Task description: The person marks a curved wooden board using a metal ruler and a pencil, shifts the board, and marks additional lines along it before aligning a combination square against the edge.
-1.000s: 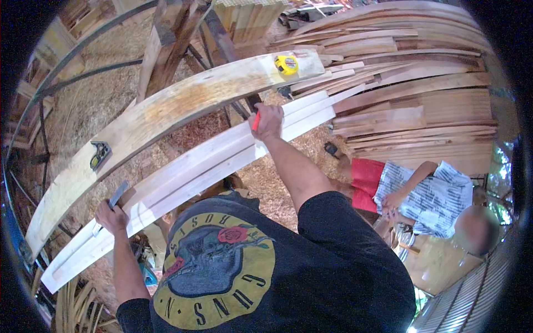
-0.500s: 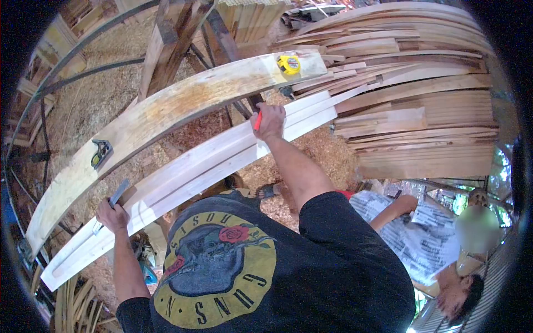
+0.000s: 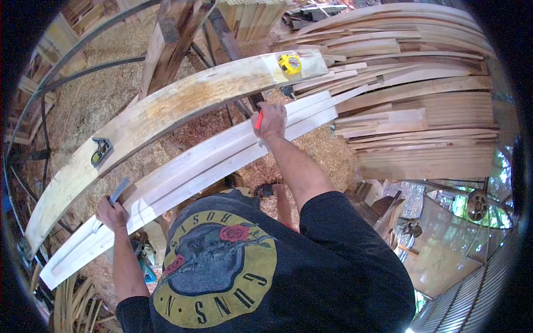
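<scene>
My left hand is closed around a flat metal ruler at the left part of a long pale board. The ruler's end sticks up past my fingers, across the board's upper edge. Near the board's right end, my right hand rests on the wood, closed around a red marker. A long groove or step runs along the board. Beyond it lies a wider curved plank, with a yellow tape measure at its right end and a black square head with a yellow part towards its left.
Stacked curved wooden strips fill the right side. A timber post and dark metal bars stand behind the planks. Sawdust covers the floor. Another person's foot shows beyond my shirt. Thin offcuts lie at lower left.
The other person's upper body at the right has gone from view; a leg and foot still show. My hands and the board stay almost in place.
</scene>
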### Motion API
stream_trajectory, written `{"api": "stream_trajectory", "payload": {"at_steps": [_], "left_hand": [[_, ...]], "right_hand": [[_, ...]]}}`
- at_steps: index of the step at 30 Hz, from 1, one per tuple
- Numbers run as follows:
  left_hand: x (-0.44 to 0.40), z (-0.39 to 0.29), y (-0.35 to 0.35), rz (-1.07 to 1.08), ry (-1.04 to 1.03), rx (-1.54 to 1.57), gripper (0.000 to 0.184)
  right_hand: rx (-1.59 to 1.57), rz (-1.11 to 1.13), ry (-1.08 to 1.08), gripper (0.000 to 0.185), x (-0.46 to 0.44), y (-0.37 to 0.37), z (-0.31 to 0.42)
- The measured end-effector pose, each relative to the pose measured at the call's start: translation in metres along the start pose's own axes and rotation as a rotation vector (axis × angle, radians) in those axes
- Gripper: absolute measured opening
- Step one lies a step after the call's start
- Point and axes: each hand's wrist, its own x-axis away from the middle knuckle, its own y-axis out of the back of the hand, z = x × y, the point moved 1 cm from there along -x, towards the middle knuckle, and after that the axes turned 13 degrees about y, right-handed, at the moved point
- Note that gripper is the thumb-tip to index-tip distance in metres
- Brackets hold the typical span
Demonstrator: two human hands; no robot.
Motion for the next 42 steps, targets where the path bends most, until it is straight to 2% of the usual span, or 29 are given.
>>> {"api": "stream_trajectory", "payload": {"at_steps": [7, 12, 15, 18, 19, 21, 22, 24, 26, 29, 31, 32, 36, 42], "left_hand": [[-0.001, 0.002, -0.001, 0.023, 0.01, 0.014, 0.024], [0.001, -0.002, 0.004, -0.038, -0.028, -0.043, 0.026], [0.001, 0.0, 0.002, -0.073, -0.069, -0.041, 0.026], [-0.009, -0.001, -0.003, -0.027, -0.056, -0.046, 0.021], [-0.007, -0.006, 0.0, -0.114, -0.17, 0.031, 0.018], [-0.007, -0.056, 0.028, 0.093, -0.169, 0.076, 0.017], [-0.005, -0.089, 0.043, 0.196, -0.167, 0.095, 0.016], [0.019, -0.184, 0.078, 0.15, -0.329, 0.369, 0.016], [0.055, -0.255, 0.079, 0.368, -0.237, 0.432, 0.019], [0.101, -0.367, 0.086, 0.435, -0.389, 0.414, 0.023], [0.129, -0.421, 0.083, 0.495, -0.424, 0.418, 0.023], [0.14, -0.444, 0.084, 0.51, -0.439, 0.416, 0.023], [0.172, -0.51, 0.089, 0.516, -0.509, 0.42, 0.022], [0.194, -0.555, 0.087, 0.571, -0.487, 0.417, 0.021]], "right_hand": [[-0.003, -0.06, 0.026, 0.04, 0.002, -0.007, -0.004], [-0.059, -0.07, 0.01, 0.037, 0.002, 0.004, -0.002], [-0.026, -0.171, 0.042, 0.034, 0.007, 0.005, -0.002], [-0.388, -0.42, -0.087, 0.03, 0.008, 0.002, -0.007], [-0.459, -0.475, -0.13, 0.03, 0.011, 0.003, -0.014], [-0.605, -0.58, -0.21, 0.03, 0.019, 0.021, -0.024], [-0.811, -0.553, -0.224, 0.03, 0.026, 0.03, -0.032], [-1.243, -0.462, -0.239, 0.03, 0.043, 0.05, -0.053], [-1.225, -0.496, -0.15, 0.03, 0.052, 0.065, -0.079], [-1.126, -0.369, -0.089, 0.027, 0.059, 0.091, -0.121], [-1.382, -0.079, -0.319, 0.027, 0.065, 0.108, -0.146], [-1.503, 0.07, -0.435, 0.027, 0.066, 0.112, -0.155], [-1.625, 0.297, -0.471, 0.027, 0.079, 0.117, -0.188], [-1.663, 0.384, -0.545, 0.022, 0.084, 0.123, -0.225]]}}
